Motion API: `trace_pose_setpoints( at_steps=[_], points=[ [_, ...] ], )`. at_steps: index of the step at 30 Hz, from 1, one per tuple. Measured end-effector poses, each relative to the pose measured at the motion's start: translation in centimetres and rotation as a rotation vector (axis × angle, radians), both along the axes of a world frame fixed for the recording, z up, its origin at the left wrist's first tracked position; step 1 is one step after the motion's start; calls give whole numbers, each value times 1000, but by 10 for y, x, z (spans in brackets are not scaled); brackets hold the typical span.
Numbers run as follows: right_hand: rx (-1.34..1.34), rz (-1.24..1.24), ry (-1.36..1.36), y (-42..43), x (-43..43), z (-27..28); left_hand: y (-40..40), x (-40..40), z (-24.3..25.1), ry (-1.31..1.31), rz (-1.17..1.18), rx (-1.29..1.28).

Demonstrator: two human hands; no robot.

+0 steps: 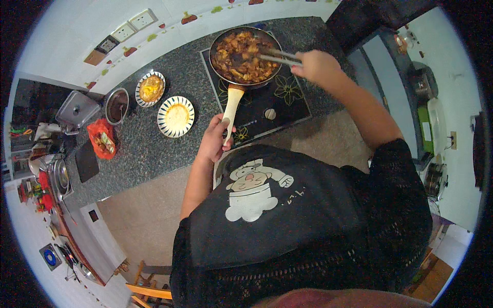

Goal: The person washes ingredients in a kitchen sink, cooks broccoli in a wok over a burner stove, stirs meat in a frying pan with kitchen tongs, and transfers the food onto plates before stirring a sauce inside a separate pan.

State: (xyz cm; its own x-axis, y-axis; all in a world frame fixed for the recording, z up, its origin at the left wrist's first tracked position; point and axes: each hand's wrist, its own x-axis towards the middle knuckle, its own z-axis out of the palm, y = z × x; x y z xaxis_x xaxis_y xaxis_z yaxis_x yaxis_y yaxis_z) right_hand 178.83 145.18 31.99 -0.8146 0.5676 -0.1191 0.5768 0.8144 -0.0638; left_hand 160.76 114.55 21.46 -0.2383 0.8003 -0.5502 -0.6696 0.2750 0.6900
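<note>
My left hand point(216, 138) grips the pale handle point(232, 106) of a frying pan. The round dark pan point(278, 69) rests on the upper part of a black cooktop point(254, 111) with a printed flower pattern. Browned, sauce-coated pieces of food point(240, 57) spread over the pan's inside, with a darker gap near the middle. In my right hand point(317, 68) is a pair of chopsticks or tongs point(283, 57), blurred by motion, whose tips reach into the food from the right. A white knob point(270, 114) sits on the cooktop's front part.
Left of the cooktop, the speckled stone counter point(154, 154) holds a blue-striped plate point(176, 131), a patterned bowl with fried egg point(151, 87), a metal bowl point(117, 106), a red plastic bag point(102, 133) and a clear lidded container point(78, 108). Wall sockets point(123, 31) line the back wall.
</note>
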Motion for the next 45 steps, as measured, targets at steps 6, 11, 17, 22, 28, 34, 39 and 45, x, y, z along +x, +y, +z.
trace_pose_setpoints(
  at_steps=[6,11,17,22,28,34,39,45],
  points=[
    [39,27,-16,21,-20,-8,5,3,-4,-12,6,-3],
    [64,25,-11,13,-4,36,2,4,-6,3,2,1],
    [42,-42,-303,-2,-21,43,2,4,-4,22,9,1],
    [34,61,-114,-4,-24,34,4,4,0,45,14,-33],
    [134,29,-254,37,-23,48,2,3,-6,31,9,1],
    [10,66,-275,16,-21,43,4,2,-3,25,-12,-2],
    [29,119,-290,12,-20,57,2,0,-4,8,-8,-1],
    [80,68,-117,32,-20,20,4,2,0,30,-19,-8]
  ],
)
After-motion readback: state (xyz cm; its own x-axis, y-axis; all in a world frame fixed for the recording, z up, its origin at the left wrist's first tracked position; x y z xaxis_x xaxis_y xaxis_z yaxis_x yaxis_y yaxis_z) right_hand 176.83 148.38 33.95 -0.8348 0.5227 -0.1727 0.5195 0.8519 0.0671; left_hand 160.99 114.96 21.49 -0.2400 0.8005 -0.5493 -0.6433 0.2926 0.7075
